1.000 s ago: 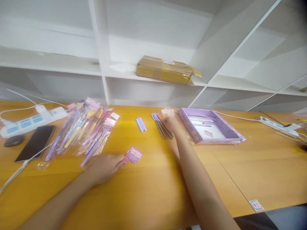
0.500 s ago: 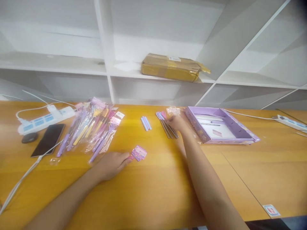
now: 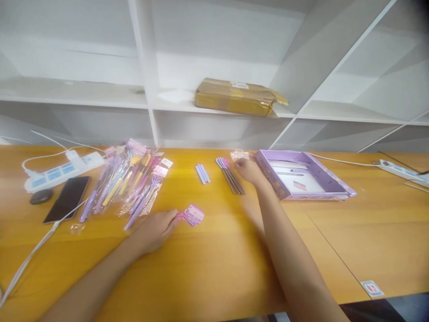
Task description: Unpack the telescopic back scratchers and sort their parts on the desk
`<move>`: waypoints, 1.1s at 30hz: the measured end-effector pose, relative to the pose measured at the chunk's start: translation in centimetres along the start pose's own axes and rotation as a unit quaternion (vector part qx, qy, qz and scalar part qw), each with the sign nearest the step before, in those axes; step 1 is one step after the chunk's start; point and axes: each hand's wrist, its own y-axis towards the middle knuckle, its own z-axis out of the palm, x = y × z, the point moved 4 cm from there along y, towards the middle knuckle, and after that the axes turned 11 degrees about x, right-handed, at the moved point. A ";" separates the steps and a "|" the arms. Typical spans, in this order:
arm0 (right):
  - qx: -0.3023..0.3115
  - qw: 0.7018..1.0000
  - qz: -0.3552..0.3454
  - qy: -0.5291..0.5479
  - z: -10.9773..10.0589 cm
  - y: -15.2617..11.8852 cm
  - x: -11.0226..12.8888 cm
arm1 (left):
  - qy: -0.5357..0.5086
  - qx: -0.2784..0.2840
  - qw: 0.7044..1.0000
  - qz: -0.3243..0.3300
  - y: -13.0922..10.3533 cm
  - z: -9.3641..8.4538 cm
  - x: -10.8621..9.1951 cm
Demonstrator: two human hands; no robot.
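Observation:
My left hand (image 3: 157, 230) is closed around a thin pink handle (image 3: 180, 215) above the front of the table. Its visible end meets a few small pink and purple printed cards (image 3: 194, 214). My right hand (image 3: 248, 170) is bent down just right of several metal rods (image 3: 230, 179) with purple, blue and pink heads, lying side by side. Its fingertips are mostly hidden, close to a crumpled clear wrapper (image 3: 239, 154). Between the hands, toward the back, lie several short lilac and blue tubes (image 3: 202, 174).
A purple open box (image 3: 273, 179) holding a card and thin rods stands right. Wrapped hand-shaped sticks (image 3: 134, 174) are heaped left, beside a phone (image 3: 69, 199), black mouse (image 3: 41, 196) and power strip (image 3: 65, 171). A taped parcel (image 3: 234, 97) sits on the shelf.
My right hand has shifted slightly right, off the rod heads, and the rods now lie more evenly. My left hand has drawn back slightly, showing more of the pink handle.

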 end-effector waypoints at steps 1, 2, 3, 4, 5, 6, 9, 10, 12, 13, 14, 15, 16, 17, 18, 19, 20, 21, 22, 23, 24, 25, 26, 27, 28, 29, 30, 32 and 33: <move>0.005 1.000 -0.018 0.014 0.1 -1.0 1.3 | -0.024 -0.014 1.000 0.004 -0.1 -0.1 -0.2; 0.015 0.999 -0.039 0.028 0.4 -2.3 2.8 | -0.042 -0.025 0.999 0.014 -0.1 -0.2 -0.5; 0.030 0.996 -0.065 0.045 1.1 -3.9 4.3 | -0.052 -0.033 0.998 0.031 -0.1 -0.2 -0.9; 0.050 0.993 -0.092 0.061 2.1 -5.7 5.8 | -0.052 -0.040 0.997 0.051 -0.1 -0.1 -1.3; 0.082 0.985 -0.129 0.082 3.4 -7.7 7.4 | -0.044 -0.045 0.995 0.073 -0.1 0.2 -1.7; 0.119 0.968 -0.180 0.130 4.7 -9.8 8.8 | -0.031 -0.051 0.994 0.095 0.0 0.5 -2.1; 0.216 0.917 -0.263 0.206 8.4 -15.1 11.7 | -0.013 -0.061 0.986 0.153 -0.1 1.6 -3.0; 0.224 0.912 -0.273 0.208 9.3 -16.2 12.1 | -0.018 -0.059 0.984 0.167 -0.2 2.0 -3.3; 0.218 0.914 -0.275 0.204 10.2 -17.2 12.2 | -0.031 -0.054 0.982 0.177 -0.4 2.4 -3.5; 0.210 0.917 -0.269 0.207 10.4 -17.2 12.0 | -0.032 -0.060 0.983 0.170 -0.4 2.3 -3.5; 0.203 0.919 -0.262 0.215 10.4 -16.9 11.8 | -0.028 -0.074 0.985 0.153 -0.3 2.0 -3.5; 0.199 0.919 -0.255 0.225 10.4 -16.5 11.4 | -0.020 -0.096 0.987 0.127 -0.1 1.4 -3.3; 0.192 0.920 -0.248 0.236 10.3 -16.1 11.1 | -0.005 -0.119 0.988 0.096 0.4 0.5 -3.1; 0.181 0.922 -0.241 0.243 10.1 -15.7 10.7 | 0.012 -0.139 0.989 0.056 1.0 -0.5 -2.8; 0.169 0.925 -0.235 0.244 10.0 -15.3 10.3 | 0.032 -0.156 0.987 0.016 2.0 -1.6 -2.5; 0.158 0.929 -0.230 0.242 9.9 -15.1 9.9 | 0.055 -0.151 0.987 -0.028 3.2 -2.7 -2.1; 0.150 0.933 -0.227 0.237 9.8 -15.0 9.6 | 0.067 -0.151 0.983 -0.084 4.6 -3.8 -1.6; 0.146 0.935 -0.228 0.231 9.8 -15.0 9.3 | 0.070 -0.146 0.981 -0.102 6.1 -4.7 -1.3; 0.147 0.935 -0.233 0.224 9.8 -15.2 9.2 | 0.071 -0.145 0.980 -0.114 7.8 -5.6 -1.1; 0.153 0.933 -0.243 0.217 9.9 -15.4 9.2 | 0.070 -0.145 0.978 -0.129 9.4 -6.3 -0.9; 0.158 0.930 -0.255 0.210 10.0 -15.7 9.3 | 0.070 -0.148 0.976 -0.145 11.0 -6.9 -0.8; 0.162 0.929 -0.265 0.200 10.1 -15.9 9.4 | 0.069 -0.147 0.974 -0.158 12.5 -7.3 -0.7; 0.164 0.930 -0.271 0.186 10.3 -16.2 9.5 | 0.067 -0.143 0.973 -0.168 13.8 -7.5 -0.7; 0.164 0.934 -0.270 0.169 10.4 -16.4 9.5 | 0.065 -0.139 0.973 -0.174 15.0 -7.5 -0.6; 0.165 0.939 -0.265 0.148 10.6 -16.5 9.6 | 0.064 -0.135 0.972 -0.179 15.9 -7.5 -0.6; 0.166 0.944 -0.258 0.124 10.8 -16.5 9.7 | 0.063 -0.135 0.972 -0.181 16.6 -7.4 -0.6; 0.168 0.948 -0.253 0.099 11.0 -16.6 9.7 | 0.065 -0.137 0.972 -0.180 16.9 -7.4 -0.6; 0.173 0.951 -0.252 0.054 11.3 -16.6 9.8 | 0.072 -0.145 0.972 -0.172 16.9 -7.6 -0.4; 0.174 0.950 -0.256 0.037 11.4 -16.6 9.9 | 0.077 -0.151 0.972 -0.164 16.5 -7.8 -0.3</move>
